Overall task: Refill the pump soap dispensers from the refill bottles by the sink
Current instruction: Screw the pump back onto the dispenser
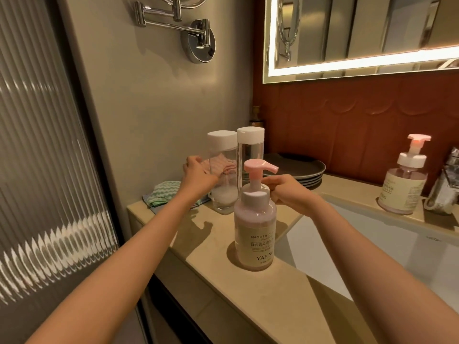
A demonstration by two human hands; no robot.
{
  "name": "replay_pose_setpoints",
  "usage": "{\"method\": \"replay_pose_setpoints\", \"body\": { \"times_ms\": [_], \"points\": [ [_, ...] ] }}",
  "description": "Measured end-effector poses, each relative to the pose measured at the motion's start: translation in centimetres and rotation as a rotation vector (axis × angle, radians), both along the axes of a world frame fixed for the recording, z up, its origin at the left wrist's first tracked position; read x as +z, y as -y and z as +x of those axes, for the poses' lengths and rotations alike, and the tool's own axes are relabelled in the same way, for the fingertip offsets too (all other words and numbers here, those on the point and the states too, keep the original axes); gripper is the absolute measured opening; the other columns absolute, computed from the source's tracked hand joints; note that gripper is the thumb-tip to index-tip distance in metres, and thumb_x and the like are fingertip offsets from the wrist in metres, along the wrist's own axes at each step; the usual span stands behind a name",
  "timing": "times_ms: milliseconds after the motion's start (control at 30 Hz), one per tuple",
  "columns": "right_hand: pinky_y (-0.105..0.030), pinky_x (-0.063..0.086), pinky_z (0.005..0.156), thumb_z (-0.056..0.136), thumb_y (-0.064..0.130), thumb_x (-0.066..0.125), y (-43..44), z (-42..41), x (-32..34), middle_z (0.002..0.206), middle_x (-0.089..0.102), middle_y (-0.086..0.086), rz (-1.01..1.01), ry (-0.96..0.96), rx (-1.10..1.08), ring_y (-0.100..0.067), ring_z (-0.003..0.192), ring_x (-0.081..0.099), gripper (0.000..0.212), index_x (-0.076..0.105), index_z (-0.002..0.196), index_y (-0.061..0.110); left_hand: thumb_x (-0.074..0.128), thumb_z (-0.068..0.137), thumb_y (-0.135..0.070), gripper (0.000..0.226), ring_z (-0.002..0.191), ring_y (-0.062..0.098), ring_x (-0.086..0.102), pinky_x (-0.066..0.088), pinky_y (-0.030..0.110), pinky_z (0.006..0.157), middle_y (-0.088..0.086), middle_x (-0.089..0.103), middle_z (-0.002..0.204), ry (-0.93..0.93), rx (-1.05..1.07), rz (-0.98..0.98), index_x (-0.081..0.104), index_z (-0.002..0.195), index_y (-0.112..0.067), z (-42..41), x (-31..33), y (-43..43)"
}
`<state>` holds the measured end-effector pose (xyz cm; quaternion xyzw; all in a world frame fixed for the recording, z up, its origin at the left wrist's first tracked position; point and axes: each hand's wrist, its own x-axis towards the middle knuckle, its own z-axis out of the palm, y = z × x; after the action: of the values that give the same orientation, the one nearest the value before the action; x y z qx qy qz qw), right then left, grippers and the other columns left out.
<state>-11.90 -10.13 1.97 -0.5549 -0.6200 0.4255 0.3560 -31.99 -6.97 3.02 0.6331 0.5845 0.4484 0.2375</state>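
Here, two bare forearms reach forward over a beige stone countertop (206, 247) beside a white sink basin (372, 244). The right hand (289, 189) closes its fingers around the white collar of a pump soap dispenser (255, 219), which stands upright on the counter near its front edge. The dispenser is a rounded, translucent pinkish bottle with a cream label and a pink pump head whose spout points right. The left hand (198, 176), fingers loosely curled and part open, sits against the near refill bottle (223, 170); whether it grips the bottle I cannot tell. That bottle is tall, clear plastic with a white flat cap, and holds a little whitish liquid at its base. A second refill bottle (250, 155) of the same kind stands just behind it. Folded striped cloths (164, 193) lie at the counter's left end by a smooth beige wall. Dark stacked plates (305, 170) sit further back. A second pump dispenser (404, 180) stands across the basin near a chrome tap (447, 184). Above hangs a lit mirror (360, 33) on a rust-red panelled wall.
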Motion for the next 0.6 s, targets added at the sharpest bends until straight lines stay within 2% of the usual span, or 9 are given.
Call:
{"method": "replay_pose_setpoints", "body": {
  "times_ms": [67,100,167,233,333,367,433,500,600],
  "points": [
    [-0.026,0.052,0.08,0.081,-0.024,0.041,1.5,0.9,0.1,0.118,0.057,-0.005,-0.057,0.094,0.117,-0.019,0.111,0.053,0.058,0.053,0.129,0.007,0.065,0.08,-0.009,0.055,0.101,0.02,0.05,0.043,0.016,0.073,0.011,0.048,0.121,-0.23,-0.123,-0.12,0.036,0.126,-0.005,-0.4,-0.3,2.9],
    [-0.029,0.05,0.087,0.081,-0.023,0.043,2.4,1.2,0.2,0.12,0.056,-0.003,-0.101,0.149,0.186,-0.018,0.113,0.052,0.06,0.051,0.129,0.01,0.065,0.078,-0.006,0.054,0.1,0.021,0.052,0.044,0.019,0.071,0.013,0.051,0.119,-0.36,-0.223,-0.235,0.038,0.125,-0.005,-0.4,-0.6,4.4],
    [-0.03,0.048,0.093,0.082,-0.02,0.048,3.7,1.4,0.3,0.122,0.054,0.001,-0.183,0.233,0.338,-0.017,0.117,0.05,0.06,0.047,0.129,0.016,0.069,0.078,-0.013,0.06,0.106,0.021,0.053,0.047,0.028,0.084,0.008,0.052,0.115,-0.508,-0.39,-0.431,0.037,0.128,-0.01,0.0,-0.9,7.4],
    [-0.029,0.048,0.093,0.082,-0.016,0.054,4.8,1.0,0.1,0.122,0.053,0.003,-0.203,0.258,0.428,-0.017,0.119,0.05,0.06,0.043,0.132,0.016,0.072,0.078,-0.02,0.057,0.1,0.012,0.053,0.047,0.026,0.088,-0.005,0.05,0.103,-0.414,-0.506,-0.493,0.036,0.122,-0.02,0.8,-1.3,9.7],
    [-0.03,0.047,0.095,0.079,-0.008,0.065,5.8,0.3,-0.5,0.117,0.058,0.001,-0.124,0.244,0.361,-0.018,0.115,0.053,0.056,0.048,0.127,0.014,0.078,0.073,-0.024,0.046,0.094,0.004,0.054,0.045,0.023,0.092,-0.016,0.057,0.1,-0.187,-0.57,-0.37,0.048,0.107,-0.029,2.0,-2.2,11.0],
    [-0.032,0.046,0.097,0.078,-0.005,0.069,6.0,0.2,-0.7,0.114,0.06,0.001,-0.089,0.247,0.319,-0.019,0.113,0.054,0.052,0.052,0.123,0.015,0.081,0.068,-0.028,0.052,0.099,0.006,0.057,0.045,0.028,0.096,-0.013,0.062,0.107,-0.151,-0.556,-0.328,0.055,0.113,-0.027,2.2,-2.3,11.0],
    [-0.031,0.046,0.095,0.075,0.002,0.075,6.5,0.2,-1.1,0.105,0.063,0.004,-0.035,0.249,0.234,-0.017,0.107,0.057,0.044,0.059,0.113,0.017,0.083,0.065,-0.031,0.061,0.104,0.012,0.058,0.047,0.032,0.095,-0.005,0.064,0.115,-0.117,-0.505,-0.312,0.059,0.12,-0.019,2.4,-2.6,10.8],
    [-0.03,0.048,0.092,0.074,0.007,0.078,6.9,0.6,-1.4,0.103,0.065,0.004,0.009,0.246,0.153,-0.017,0.104,0.059,0.039,0.063,0.109,0.017,0.08,0.069,-0.026,0.056,0.104,0.015,0.057,0.047,0.029,0.089,0.0,0.062,0.116,-0.089,-0.462,-0.303,0.057,0.119,-0.015,2.8,-2.9,10.7],
    [-0.031,0.052,0.088,0.07,0.011,0.081,7.5,1.4,-1.7,0.107,0.068,-0.001,0.066,0.223,0.038,-0.02,0.105,0.062,0.043,0.066,0.111,0.011,0.078,0.072,-0.02,0.059,0.112,0.021,0.055,0.047,0.035,0.094,0.005,0.058,0.123,-0.01,-0.428,-0.259,0.05,0.123,-0.01,4.2,-2.9,11.0]
  ]
}}
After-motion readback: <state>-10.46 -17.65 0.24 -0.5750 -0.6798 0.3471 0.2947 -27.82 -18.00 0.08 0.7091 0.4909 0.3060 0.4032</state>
